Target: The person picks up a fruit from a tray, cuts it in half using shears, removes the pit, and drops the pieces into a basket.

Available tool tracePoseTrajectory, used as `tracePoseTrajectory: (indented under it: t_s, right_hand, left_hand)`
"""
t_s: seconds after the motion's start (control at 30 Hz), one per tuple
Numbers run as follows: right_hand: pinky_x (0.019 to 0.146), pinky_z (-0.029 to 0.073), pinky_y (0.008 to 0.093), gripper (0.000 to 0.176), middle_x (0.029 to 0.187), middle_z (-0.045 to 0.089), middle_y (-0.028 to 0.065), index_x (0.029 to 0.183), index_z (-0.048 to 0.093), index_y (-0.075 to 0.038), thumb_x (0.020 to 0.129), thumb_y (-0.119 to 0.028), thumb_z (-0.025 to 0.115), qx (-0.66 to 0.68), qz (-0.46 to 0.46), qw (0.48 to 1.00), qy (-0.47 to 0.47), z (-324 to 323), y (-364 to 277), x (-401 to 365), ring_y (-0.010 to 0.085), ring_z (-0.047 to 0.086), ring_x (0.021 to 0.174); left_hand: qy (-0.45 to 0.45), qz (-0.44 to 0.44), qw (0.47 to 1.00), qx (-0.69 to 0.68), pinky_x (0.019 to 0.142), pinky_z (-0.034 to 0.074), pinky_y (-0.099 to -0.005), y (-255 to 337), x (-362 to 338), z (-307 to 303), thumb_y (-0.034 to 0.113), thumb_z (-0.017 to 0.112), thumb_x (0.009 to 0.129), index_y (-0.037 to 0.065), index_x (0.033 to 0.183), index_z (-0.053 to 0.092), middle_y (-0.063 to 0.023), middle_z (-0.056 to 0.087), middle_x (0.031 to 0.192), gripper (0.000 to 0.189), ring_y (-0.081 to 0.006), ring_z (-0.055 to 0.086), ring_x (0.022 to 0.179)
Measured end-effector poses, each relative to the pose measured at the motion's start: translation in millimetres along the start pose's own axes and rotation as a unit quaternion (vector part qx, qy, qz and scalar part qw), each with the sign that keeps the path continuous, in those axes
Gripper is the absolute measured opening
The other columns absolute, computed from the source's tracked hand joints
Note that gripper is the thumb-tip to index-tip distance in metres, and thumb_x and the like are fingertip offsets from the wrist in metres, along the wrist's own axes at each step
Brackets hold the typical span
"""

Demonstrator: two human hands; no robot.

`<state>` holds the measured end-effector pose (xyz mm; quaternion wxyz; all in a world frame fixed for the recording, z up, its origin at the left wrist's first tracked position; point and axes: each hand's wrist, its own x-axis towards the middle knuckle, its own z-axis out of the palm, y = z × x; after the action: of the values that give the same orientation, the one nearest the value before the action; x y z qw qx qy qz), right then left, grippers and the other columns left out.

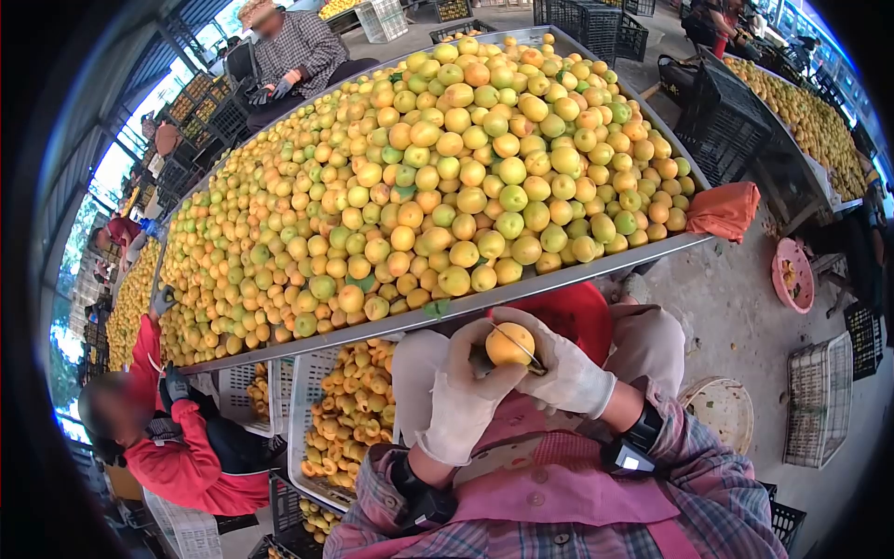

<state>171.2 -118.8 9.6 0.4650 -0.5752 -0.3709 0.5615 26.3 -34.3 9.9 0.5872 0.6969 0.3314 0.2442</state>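
Both my hands wear pale gloves and meet in front of my lap, just below the table's near edge. A yellow-orange fruit [509,344] sits between them. My left hand [466,377] is wrapped round its left side. On the right, my right hand [568,373] is closed on a thin curved metal tool [518,341], which lies across the fruit. Beyond them a heap of yellow, orange and green fruit [447,168] fills the metal-edged table [447,309]. A red basin [596,312] is partly hidden behind my right hand.
A white crate [300,419] of opened fruit stands left of my lap. A person in red [200,456] sits at the left; another in a checked top [303,51] sits across the table. Right are an orange cloth [724,211], a pink basin [792,276] and a white bucket [719,410].
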Motion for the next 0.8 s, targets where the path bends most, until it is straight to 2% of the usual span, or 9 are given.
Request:
tracePoseTrajectory:
  t_s: [0.03, 0.1, 0.13, 0.2, 0.3, 0.53, 0.63, 0.73, 0.8]
  right_hand:
    - [0.054, 0.054, 0.0269, 0.08, 0.092, 0.064, 0.0091, 0.15, 0.021, -0.013, 0.083, -0.014, 0.064, 0.0, 0.001, 1.0, -0.001, 0.3, 4.9, 2.0, 0.0154, 0.062, 0.059]
    - [0.073, 0.055, 0.0324, 0.079, 0.104, 0.064, 0.0109, 0.148, 0.025, -0.011, 0.082, -0.013, 0.067, -0.077, -0.103, 0.992, 0.011, -0.3, 17.0, 6.1, 0.022, 0.067, 0.08]
    - [0.073, 0.055, 0.0324, 0.079, 0.104, 0.064, 0.0109, 0.148, 0.025, -0.011, 0.082, -0.013, 0.067, -0.078, -0.103, 0.992, 0.008, -0.4, 17.7, 6.0, 0.022, 0.067, 0.08]
    - [0.087, 0.051, 0.0351, 0.077, 0.114, 0.062, 0.0116, 0.147, 0.028, -0.009, 0.081, -0.012, 0.069, -0.141, -0.202, 0.968, 0.044, -0.9, 17.6, 4.9, 0.0254, 0.063, 0.101]
    - [0.087, 0.051, 0.0344, 0.075, 0.118, 0.06, 0.0113, 0.144, 0.032, -0.008, 0.08, -0.011, 0.071, -0.151, -0.243, 0.957, 0.048, -4.2, 13.2, 0.8, 0.0237, 0.062, 0.104]
    - [0.095, 0.046, 0.0324, 0.073, 0.122, 0.057, 0.0113, 0.141, 0.037, -0.006, 0.075, 0.001, 0.067, -0.091, -0.241, 0.966, -0.011, 0.3, 35.8, 4.6, 0.0201, 0.059, 0.109]
    - [0.096, 0.046, 0.032, 0.073, 0.121, 0.057, 0.008, 0.141, 0.037, -0.008, 0.075, 0.003, 0.066, -0.134, -0.183, 0.974, -0.022, -0.3, 29.8, 2.3, 0.0185, 0.058, 0.108]
    - [0.097, 0.045, 0.0311, 0.074, 0.121, 0.055, 0.0054, 0.141, 0.037, -0.01, 0.074, 0.005, 0.067, -0.05, -0.21, 0.974, -0.069, 0.3, 26.7, 2.3, 0.0161, 0.056, 0.108]
    - [0.102, 0.04, 0.0314, 0.074, 0.122, 0.053, 0.0046, 0.138, 0.038, -0.01, 0.072, 0.008, 0.069, 0.0, -0.121, 0.987, -0.101, 0.1, 14.4, -4.9, 0.0147, 0.051, 0.114]
  left_hand:
    - [0.001, -0.001, 1.0, 0.0, 0.078, 0.053, -0.0335, -1.9, 0.1, -0.8, 0.016, 0.077, 0.078, 0.001, 0.118, 0.056, -0.0144, 0.063, 0.103, 0.048, -0.0252, 0.065, 0.092]
    - [-0.045, -0.01, 0.998, 0.031, 0.073, 0.053, -0.0343, -8.8, 1.7, -1.9, 0.019, 0.076, 0.079, 0.001, 0.117, 0.054, -0.0157, 0.063, 0.1, 0.047, -0.027, 0.065, 0.088]
    - [-0.043, -0.01, 0.999, 0.03, 0.073, 0.053, -0.0343, -12.5, 2.5, -2.4, 0.019, 0.076, 0.079, 0.001, 0.117, 0.054, -0.0157, 0.063, 0.1, 0.047, -0.027, 0.065, 0.088]
    - [-0.04, 0.03, 0.997, 0.065, 0.071, 0.053, -0.0359, -17.8, 4.2, -2.5, 0.022, 0.076, 0.078, 0.002, 0.118, 0.053, -0.0174, 0.062, 0.099, 0.051, -0.0299, 0.065, 0.087]
    - [-0.034, 0.113, 0.979, 0.167, 0.073, 0.053, -0.0381, -7.3, 3.6, -3.4, 0.025, 0.077, 0.078, 0.001, 0.118, 0.053, -0.0185, 0.062, 0.1, 0.052, -0.0335, 0.065, 0.088]
    - [-0.038, 0.136, 0.981, 0.134, 0.069, 0.054, -0.0409, -27.2, 5.6, 0.1, 0.03, 0.081, 0.071, 0.001, 0.11, 0.056, -0.0181, 0.063, 0.097, 0.055, -0.0351, 0.065, 0.087]
    - [-0.015, 0.116, 0.986, 0.118, 0.065, 0.054, -0.0408, -24.7, 2.2, 2.3, 0.031, 0.083, 0.067, 0.001, 0.103, 0.058, -0.0174, 0.064, 0.092, 0.052, -0.0344, 0.066, 0.081]
    - [-0.011, 0.119, 0.981, 0.154, 0.063, 0.054, -0.0399, -15.6, -3.3, 0.9, 0.028, 0.082, 0.067, 0.001, 0.097, 0.06, -0.0164, 0.065, 0.089, 0.046, -0.0332, 0.066, 0.075]
    - [0.007, 0.113, 0.984, 0.139, 0.062, 0.054, -0.0385, -15.0, -5.4, 2.7, 0.026, 0.082, 0.067, 0.001, 0.094, 0.061, -0.0149, 0.065, 0.084, 0.043, -0.0311, 0.066, 0.072]
